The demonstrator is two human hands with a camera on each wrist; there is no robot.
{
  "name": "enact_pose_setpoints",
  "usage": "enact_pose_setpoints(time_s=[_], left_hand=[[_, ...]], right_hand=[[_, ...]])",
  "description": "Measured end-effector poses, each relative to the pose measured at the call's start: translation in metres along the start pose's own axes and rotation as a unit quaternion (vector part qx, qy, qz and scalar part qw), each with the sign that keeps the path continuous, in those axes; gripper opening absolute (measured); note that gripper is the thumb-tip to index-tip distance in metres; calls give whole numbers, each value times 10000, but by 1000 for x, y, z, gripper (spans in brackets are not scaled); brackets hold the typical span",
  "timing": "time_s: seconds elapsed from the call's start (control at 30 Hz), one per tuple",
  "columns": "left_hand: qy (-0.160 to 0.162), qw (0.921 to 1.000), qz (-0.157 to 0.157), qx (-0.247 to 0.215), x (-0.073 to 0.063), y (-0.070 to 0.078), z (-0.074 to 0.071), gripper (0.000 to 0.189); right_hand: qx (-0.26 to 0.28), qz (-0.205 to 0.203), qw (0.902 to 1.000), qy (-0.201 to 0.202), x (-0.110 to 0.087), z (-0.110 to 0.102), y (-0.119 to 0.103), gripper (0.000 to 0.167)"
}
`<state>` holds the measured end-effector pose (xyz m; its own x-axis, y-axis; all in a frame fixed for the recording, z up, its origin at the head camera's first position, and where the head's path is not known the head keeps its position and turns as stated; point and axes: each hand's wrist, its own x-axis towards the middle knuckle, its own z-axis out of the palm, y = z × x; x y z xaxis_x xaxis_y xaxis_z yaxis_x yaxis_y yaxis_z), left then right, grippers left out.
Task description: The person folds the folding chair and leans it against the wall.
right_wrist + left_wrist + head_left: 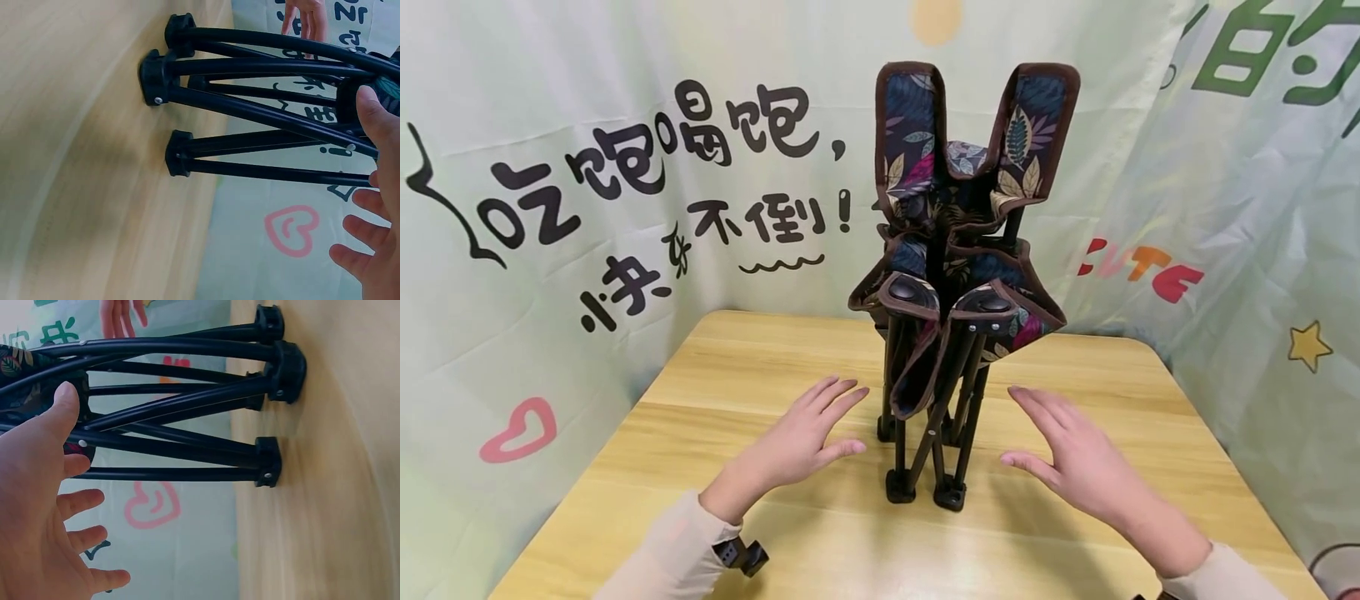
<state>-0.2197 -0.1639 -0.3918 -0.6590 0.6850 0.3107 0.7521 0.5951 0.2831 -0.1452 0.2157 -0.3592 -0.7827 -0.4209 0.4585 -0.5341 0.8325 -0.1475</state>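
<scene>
A partly folded camping chair point(970, 275) stands upright on the table, its dark floral fabric edged in brown. Black tubular legs point(181, 450) cross beneath the fabric and end in black plastic feet point(153, 78) on the tabletop. To the chair's left is my left hand point(805, 437), fingers extended and apart from the legs in the head view. On the other side my right hand point(1078, 458) is held likewise, thumb spread from the fingers. Neither hand holds anything. Some of the chair's rear legs are hidden behind the front ones.
The light wooden table point(700, 375) has rounded back corners. Printed cloth point(625, 83) with large characters hangs behind it and along both sides. A small dark device point(741, 554) is strapped at the left wrist.
</scene>
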Motion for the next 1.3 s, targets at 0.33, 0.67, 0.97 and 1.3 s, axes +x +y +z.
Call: enact_pose_setpoints(time_s=[0.33, 0.67, 0.97, 1.3], left_hand=[[-103, 9989, -308, 334, -3, 5, 17, 80], [-136, 9963, -408, 747, -5, 8, 39, 87], [-7, 9942, -502, 952, -4, 12, 51, 89], [-278, 9925, -621, 1019, -2, 23, 62, 87]], right_hand=[[-35, 65, 9999, -120, -6, 20, -1, 85], [-76, 197, 9995, -223, -15, 38, -5, 89], [-114, 187, 9994, -249, -14, 50, -9, 91], [-397, 198, 9990, -66, -20, 68, -18, 90]])
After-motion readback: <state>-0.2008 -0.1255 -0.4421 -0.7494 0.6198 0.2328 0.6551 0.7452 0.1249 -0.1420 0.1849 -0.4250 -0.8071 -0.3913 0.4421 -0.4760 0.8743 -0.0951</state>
